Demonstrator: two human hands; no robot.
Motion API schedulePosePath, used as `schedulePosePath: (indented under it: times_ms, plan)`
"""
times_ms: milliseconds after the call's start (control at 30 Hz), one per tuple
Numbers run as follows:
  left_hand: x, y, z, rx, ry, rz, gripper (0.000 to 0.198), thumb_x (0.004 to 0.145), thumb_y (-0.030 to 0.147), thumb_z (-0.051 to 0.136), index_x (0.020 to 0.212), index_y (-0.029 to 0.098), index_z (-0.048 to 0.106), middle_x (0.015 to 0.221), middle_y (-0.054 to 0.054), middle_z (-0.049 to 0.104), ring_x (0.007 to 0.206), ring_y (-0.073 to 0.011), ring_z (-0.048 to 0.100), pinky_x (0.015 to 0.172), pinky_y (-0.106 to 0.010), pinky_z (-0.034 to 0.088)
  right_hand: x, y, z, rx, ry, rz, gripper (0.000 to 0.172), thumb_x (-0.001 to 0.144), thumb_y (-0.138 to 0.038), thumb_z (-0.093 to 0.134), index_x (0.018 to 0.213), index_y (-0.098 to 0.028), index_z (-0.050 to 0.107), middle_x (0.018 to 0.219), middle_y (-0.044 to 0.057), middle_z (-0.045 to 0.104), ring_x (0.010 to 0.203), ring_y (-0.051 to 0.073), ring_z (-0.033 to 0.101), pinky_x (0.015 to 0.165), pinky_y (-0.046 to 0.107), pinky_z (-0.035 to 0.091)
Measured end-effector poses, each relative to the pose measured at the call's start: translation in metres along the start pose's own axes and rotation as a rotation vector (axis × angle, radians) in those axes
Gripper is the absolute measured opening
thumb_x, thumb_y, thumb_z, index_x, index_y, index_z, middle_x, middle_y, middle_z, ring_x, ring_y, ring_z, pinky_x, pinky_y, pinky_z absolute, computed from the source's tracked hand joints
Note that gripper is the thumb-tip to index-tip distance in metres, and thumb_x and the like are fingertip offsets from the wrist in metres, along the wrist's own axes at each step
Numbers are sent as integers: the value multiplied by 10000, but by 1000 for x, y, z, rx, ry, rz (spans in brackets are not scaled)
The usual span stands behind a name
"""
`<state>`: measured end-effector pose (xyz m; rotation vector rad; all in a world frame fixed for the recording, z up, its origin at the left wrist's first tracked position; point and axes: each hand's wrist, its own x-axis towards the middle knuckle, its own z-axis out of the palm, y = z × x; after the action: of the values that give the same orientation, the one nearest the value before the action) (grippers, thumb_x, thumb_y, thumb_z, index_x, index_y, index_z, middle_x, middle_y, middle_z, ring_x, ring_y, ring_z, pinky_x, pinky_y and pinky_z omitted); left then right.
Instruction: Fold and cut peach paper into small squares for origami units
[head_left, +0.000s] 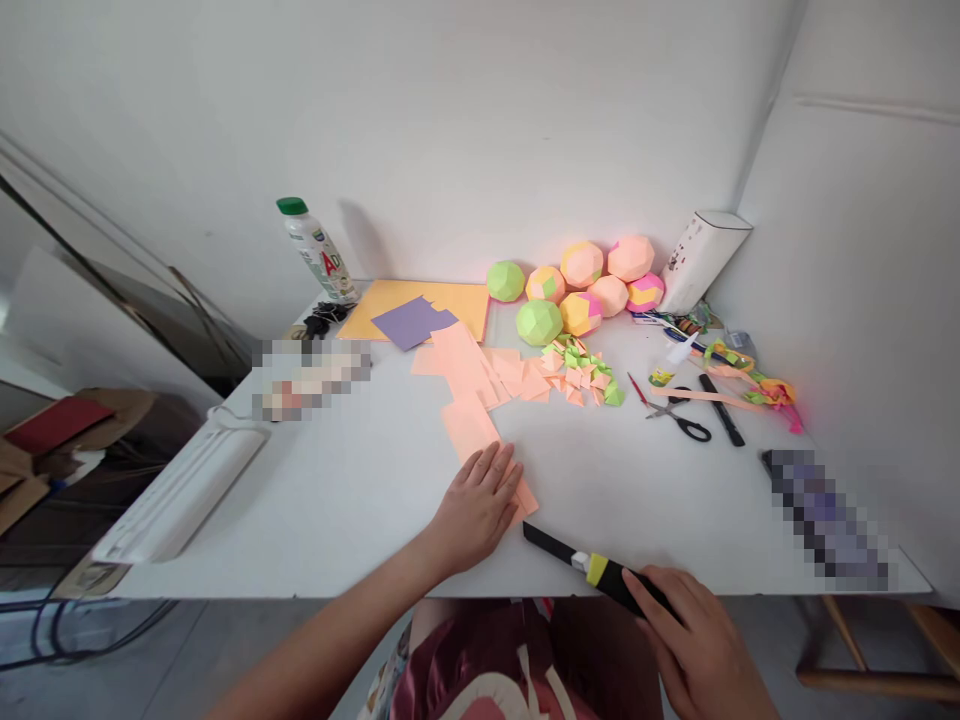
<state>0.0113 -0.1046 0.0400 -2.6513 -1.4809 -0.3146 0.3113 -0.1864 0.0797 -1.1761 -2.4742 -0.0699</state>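
Observation:
My left hand (481,503) lies flat, fingers stretched out, on a strip of peach paper (469,430) near the middle of the white table. My right hand (686,625) is wrapped round the black handle of a utility knife (592,570) at the table's front edge. The dark blade points up and left, its tip close to the paper's lower end. Beyond the strip lie more peach sheets (465,365), with a purple sheet (409,322) on a yellow-orange sheet (360,312). Small peach and green paper pieces (581,372) form a pile to their right.
Faceted paper balls (581,265) stand by the wall. Scissors (679,415), a glue bottle (671,360) and a black cutter (721,410) lie at the right. A white bottle (321,255) stands back left; a white device (184,490) lies at the left edge.

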Motion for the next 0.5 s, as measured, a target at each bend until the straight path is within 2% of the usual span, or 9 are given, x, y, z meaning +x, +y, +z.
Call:
schedulePosePath:
  times_ms: [300,500]
  plan:
    - [0,2,-1,-14,-24,-19,447,980,322,315,1358,138,468,1489,-120,359,1399,-305,260,1105,-471,291,0,1,1,-85,-16,-12,350,912,-155,411,1203,-141,606,1044,132,639,946,222,608,772,365,517]
    - [-1,3,-1,-37,-31,-14,455,978,308,315,1360,110,462,1492,-138,346,1395,-324,260,1109,-478,280,1,1,-1,-109,-2,-3,339,921,-166,402,1188,-148,610,1027,130,641,937,224,608,766,365,517]
